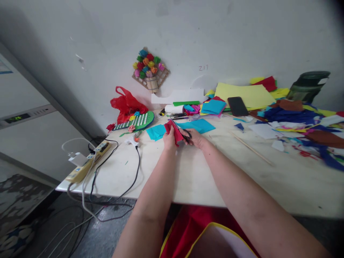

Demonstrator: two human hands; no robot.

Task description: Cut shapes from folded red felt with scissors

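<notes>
Near the middle of the table, my left hand point(169, 139) is closed on a folded piece of red paper point(176, 133). My right hand point(195, 138) grips black-handled scissors point(186, 134), whose blades lie at the red paper and point away from me. Whether the blades are apart is too small to tell. Just beyond my hands, blue paper point(199, 125) lies flat, with another blue piece point(156, 132) to the left.
A white glue gun point(133, 139) with a black cord lies left, near a yellow power strip point(88, 163). Paper scraps point(292, 118) heap up at right beside a phone point(238, 106) and a wooden stick point(251, 148). A red plastic bag point(127, 104) sits by the wall.
</notes>
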